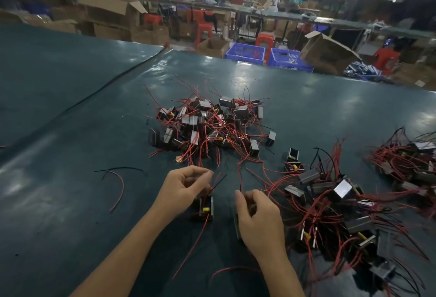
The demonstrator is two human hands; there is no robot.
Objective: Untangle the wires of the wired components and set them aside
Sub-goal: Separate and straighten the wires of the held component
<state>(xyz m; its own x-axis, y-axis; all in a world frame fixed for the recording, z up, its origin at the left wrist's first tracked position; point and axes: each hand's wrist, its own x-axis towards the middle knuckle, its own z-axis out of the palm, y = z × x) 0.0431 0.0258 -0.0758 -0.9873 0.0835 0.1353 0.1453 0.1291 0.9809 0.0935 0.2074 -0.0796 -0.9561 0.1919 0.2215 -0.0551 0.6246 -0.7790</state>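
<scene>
Two bare forearms reach across a dark green table (70, 112). The right hand (257, 216), fingers curled, pinches a thin red wire (238, 174) that rises straight up from its fingertips. Tucked against its thumb side, partly hidden, is a small black part (236, 226). Just beside it, the left hand (186, 185) pinches wire ends between thumb and forefinger. Right below those fingers a second part (206, 208) lies on the table, black with grey metal plates and a yellow tab, trailing red and black leads. Beyond both grips sits a knotted heap (207, 126) of the same parts, red wires bristling out. A looser spread (330, 202) lies right of the right hand, and two stray wires (118, 178) lie left of the left hand.
</scene>
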